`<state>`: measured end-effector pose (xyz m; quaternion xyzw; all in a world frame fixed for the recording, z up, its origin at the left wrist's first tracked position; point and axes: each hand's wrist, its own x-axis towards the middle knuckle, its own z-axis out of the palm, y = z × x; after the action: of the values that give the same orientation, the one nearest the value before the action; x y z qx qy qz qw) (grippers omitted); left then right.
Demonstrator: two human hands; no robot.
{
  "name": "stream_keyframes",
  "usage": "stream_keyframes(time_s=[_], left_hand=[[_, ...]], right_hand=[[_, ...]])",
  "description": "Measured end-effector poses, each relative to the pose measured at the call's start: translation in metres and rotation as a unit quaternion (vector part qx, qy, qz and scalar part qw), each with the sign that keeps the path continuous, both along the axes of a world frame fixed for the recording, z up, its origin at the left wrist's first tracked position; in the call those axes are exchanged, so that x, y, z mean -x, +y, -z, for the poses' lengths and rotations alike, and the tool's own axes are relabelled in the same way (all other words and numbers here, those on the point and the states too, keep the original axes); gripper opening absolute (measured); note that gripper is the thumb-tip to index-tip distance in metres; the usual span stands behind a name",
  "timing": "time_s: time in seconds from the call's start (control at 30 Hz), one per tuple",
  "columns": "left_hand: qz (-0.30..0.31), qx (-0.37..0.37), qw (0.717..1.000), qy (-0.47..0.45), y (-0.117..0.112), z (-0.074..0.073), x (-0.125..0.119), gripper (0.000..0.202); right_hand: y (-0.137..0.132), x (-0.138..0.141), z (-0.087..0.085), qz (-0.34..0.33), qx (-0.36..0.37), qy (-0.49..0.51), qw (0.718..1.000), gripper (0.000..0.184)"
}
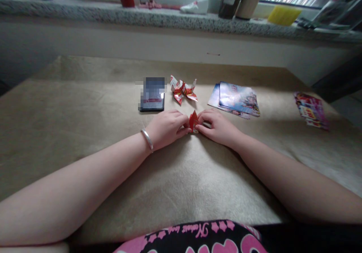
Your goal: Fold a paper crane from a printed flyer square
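Note:
Between my fingertips is a small piece of folded red paper (194,121), with a point sticking up and a patterned lower edge. My left hand (170,128), with a silver bracelet (147,139) at the wrist, pinches its left side. The right side is gripped by my right hand (215,125), thumb toward me and fingers curled behind. Both hands rest low over the table. Just beyond them lie folded red and white paper figures (183,91), like origami cranes, close together.
A dark phone (152,94), partly pixelated, lies beyond my left hand. Glossy printed sheets (239,96) are stacked at the right, and colourful packets (311,110) lie farther right. The tan table (85,94) meets a wall below a granite sill (98,15) holding a yellow sponge-like block (284,15).

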<state>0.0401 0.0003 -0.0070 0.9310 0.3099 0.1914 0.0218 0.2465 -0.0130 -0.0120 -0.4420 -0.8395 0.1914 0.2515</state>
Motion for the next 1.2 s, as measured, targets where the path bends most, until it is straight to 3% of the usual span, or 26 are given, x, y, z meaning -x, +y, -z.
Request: stream_keyframes(time_s=[0.17,0.33,0.83,1.07,1.2], left_hand=[[0.030,-0.055,0.998,0.024,-0.002,-0.002,0.009,0.020],[0.107,-0.049,0.993,0.028,0.004,-0.002,0.015,0.025],[0.078,-0.070,0.994,0.001,0.000,0.001,0.014,0.019],[0.103,-0.121,0.983,0.095,-0.003,-0.005,0.012,0.023],[0.103,-0.113,0.981,0.118,-0.005,-0.008,0.011,0.024]], right_hand=[[0.001,-0.001,0.000,-0.006,0.002,0.011,1.000,0.013],[0.000,-0.001,0.002,0.002,0.010,0.020,1.000,0.012],[0.001,-0.004,0.005,0.014,0.000,0.016,1.000,0.007],[-0.001,-0.003,0.003,0.033,-0.008,0.015,0.999,0.010],[-0.002,-0.002,0.004,0.044,-0.019,0.011,0.999,0.010]])
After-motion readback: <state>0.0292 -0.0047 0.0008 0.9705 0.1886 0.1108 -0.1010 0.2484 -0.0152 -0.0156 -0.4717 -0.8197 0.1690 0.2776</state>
